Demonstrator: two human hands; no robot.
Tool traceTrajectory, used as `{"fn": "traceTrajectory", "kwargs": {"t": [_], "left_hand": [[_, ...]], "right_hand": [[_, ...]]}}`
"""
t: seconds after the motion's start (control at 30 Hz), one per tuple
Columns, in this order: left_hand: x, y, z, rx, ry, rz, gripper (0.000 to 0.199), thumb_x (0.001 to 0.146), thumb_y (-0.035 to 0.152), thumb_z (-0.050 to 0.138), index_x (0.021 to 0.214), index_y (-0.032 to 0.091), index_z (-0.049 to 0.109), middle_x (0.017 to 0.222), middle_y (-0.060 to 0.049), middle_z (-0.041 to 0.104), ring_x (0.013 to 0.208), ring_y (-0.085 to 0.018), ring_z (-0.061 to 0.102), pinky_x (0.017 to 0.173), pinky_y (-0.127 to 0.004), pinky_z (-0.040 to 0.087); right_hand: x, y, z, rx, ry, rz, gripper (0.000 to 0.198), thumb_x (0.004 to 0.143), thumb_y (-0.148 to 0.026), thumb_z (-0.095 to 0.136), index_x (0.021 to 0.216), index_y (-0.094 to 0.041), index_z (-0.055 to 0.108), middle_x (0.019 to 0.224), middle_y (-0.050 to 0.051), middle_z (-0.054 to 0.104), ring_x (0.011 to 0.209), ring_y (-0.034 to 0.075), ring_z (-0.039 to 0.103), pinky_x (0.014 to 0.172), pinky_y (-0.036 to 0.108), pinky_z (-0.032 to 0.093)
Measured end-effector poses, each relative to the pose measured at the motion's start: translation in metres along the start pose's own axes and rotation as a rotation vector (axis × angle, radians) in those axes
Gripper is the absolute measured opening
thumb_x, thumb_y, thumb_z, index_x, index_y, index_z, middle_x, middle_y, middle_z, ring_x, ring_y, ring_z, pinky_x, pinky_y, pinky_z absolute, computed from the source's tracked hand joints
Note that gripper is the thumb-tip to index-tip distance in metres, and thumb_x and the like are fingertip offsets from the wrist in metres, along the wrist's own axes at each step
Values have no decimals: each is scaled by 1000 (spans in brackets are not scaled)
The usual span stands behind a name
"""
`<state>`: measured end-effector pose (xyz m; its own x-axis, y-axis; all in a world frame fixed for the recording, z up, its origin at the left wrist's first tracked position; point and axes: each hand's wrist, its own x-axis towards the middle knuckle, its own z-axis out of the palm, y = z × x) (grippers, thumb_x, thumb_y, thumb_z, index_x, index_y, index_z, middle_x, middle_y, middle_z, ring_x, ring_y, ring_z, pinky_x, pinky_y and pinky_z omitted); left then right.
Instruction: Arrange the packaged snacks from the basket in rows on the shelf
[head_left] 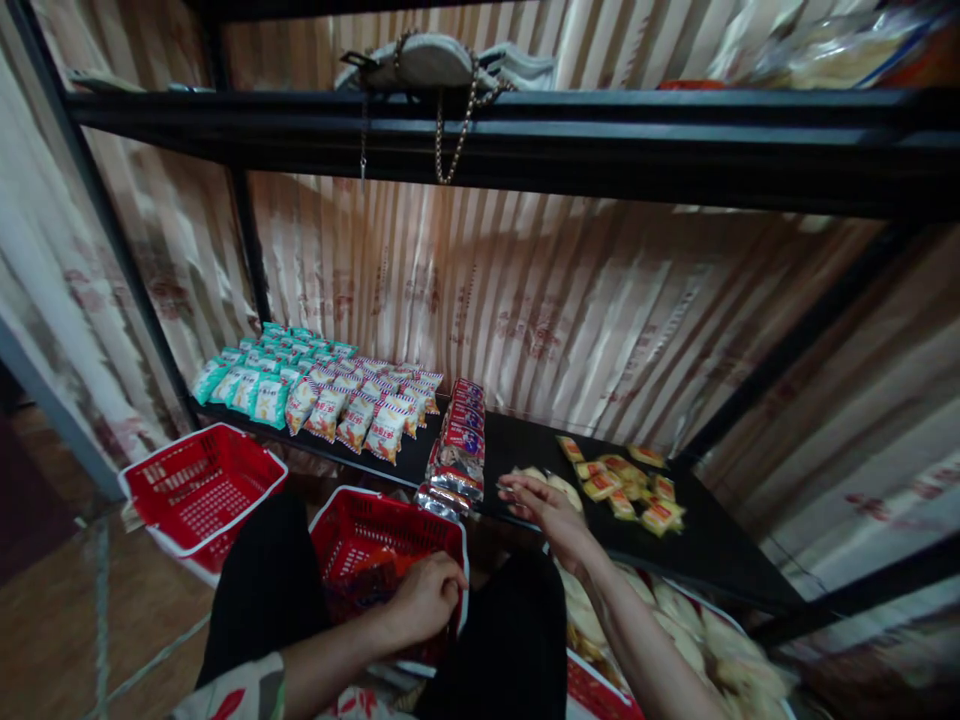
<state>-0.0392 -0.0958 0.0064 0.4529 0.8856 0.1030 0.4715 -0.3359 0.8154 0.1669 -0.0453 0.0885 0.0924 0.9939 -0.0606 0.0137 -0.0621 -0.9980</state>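
Note:
My left hand is closed, fingers curled, over the right side of the middle red basket. Dark, shiny packets and an orange-red one lie inside it, beside that hand; whatever its fingers hold is hidden. My right hand reaches over the shelf's front edge, fingertips drawn together. A small clear, shiny bit shows at the tips, too small to name. Just behind that hand lie pale, round wrapped snacks. Left of it stands a stacked row of red and purple packets, with silvery ends at the front.
Teal snack bags and white striped snack bags fill the shelf's left. Yellow packets lie loosely to the right. Another red basket sits left; pale packages fill one below right. An upper shelf holds a chained bag.

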Motion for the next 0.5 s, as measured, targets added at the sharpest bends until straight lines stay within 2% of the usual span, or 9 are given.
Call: {"fn": "traceTrajectory", "kwargs": {"t": [0.3,0.5], "left_hand": [[27,-13,-2,-89,88,65,31,74,0,42,79,17,67,90,-4,66,87,-13,61,82,-23,47],[53,-19,-12,-90,132,61,34,75,1,38,81,19,66,98,-4,66,93,-14,62,84,-26,49]], "right_hand": [[26,7,7,30,-37,65,36,54,-49,77,78,-22,73,77,4,72,77,19,66,67,29,50],[71,21,11,29,-18,97,46,52,-54,77,80,-19,71,73,4,70,72,17,64,66,28,49]]}}
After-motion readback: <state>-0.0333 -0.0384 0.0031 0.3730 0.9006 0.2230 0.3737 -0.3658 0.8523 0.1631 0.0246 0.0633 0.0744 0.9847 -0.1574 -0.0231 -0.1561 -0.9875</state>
